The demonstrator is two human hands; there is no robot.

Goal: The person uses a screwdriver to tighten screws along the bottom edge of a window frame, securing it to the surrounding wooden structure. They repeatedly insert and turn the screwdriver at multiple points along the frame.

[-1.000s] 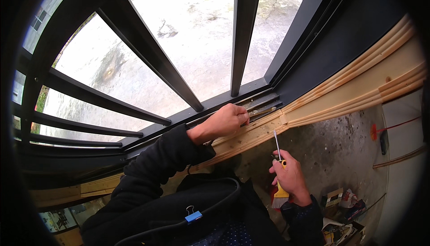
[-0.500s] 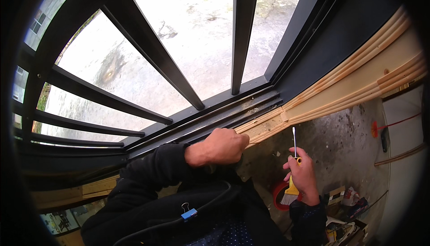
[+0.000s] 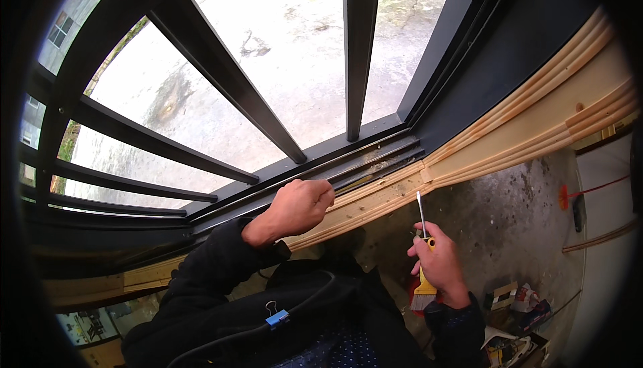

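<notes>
My left hand (image 3: 301, 205) is closed into a fist over the inner edge of the window sill; whatever is in it, if anything, is hidden. Below it runs the wooden sill trim (image 3: 382, 200), with crumbs and dust on it. In my right hand (image 3: 440, 265), held above the floor on the room side, are a screwdriver (image 3: 421, 215) and a flat paintbrush (image 3: 424, 289). The screwdriver's metal shaft points up toward the sill corner. The brush has a yellow handle, and its pale bristles hang down below my palm.
Dark metal bars (image 3: 268, 107) stand over the dark window track (image 3: 375, 165), which holds loose debris. Wooden trim (image 3: 522, 123) climbs the right side. A red container (image 3: 416, 306) is partly hidden behind the brush. Boxes and tools (image 3: 516, 301) lie lower right.
My left hand has moved left along the sill, still in a fist. The right hand, with screwdriver and brush, has shifted slightly left, now covering more of the red container.
</notes>
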